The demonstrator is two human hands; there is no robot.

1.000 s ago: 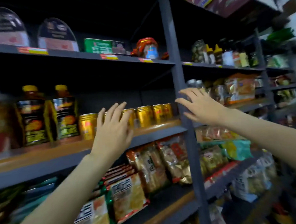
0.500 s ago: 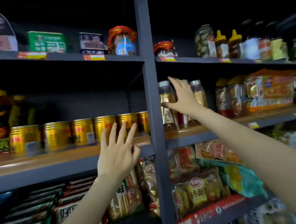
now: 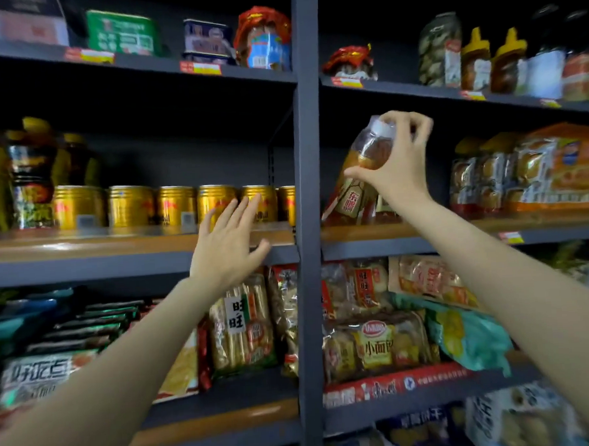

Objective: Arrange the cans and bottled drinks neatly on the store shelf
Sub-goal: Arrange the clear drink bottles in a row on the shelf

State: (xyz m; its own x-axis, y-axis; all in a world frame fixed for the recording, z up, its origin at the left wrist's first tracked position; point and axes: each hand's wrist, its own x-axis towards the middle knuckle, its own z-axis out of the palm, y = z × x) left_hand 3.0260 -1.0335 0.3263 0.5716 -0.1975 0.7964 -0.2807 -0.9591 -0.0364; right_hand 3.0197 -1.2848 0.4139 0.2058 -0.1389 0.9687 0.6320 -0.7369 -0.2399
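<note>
My right hand [image 3: 397,157] grips a clear bottle of amber drink [image 3: 355,182] near its white cap, and the bottle leans to the right on the middle shelf [image 3: 542,221], just right of the upright post [image 3: 307,201]. Another bottle stands partly hidden behind it. My left hand [image 3: 227,245] is held up with spread fingers in front of a row of gold cans [image 3: 169,207] on the left part of the middle shelf; it holds nothing. Dark bottles with yellow caps [image 3: 33,171] stand left of the cans.
Wrapped bread packs [image 3: 536,172] fill the middle shelf to the right of the bottle. Jars and tins line the top shelf [image 3: 208,39]. Snack bags [image 3: 244,324] crowd the lower shelf under both hands.
My right hand closed on the bottle's top and tipped it over to the right. My left hand rose slightly toward the gold cans. The view shifted left and upward a little.
</note>
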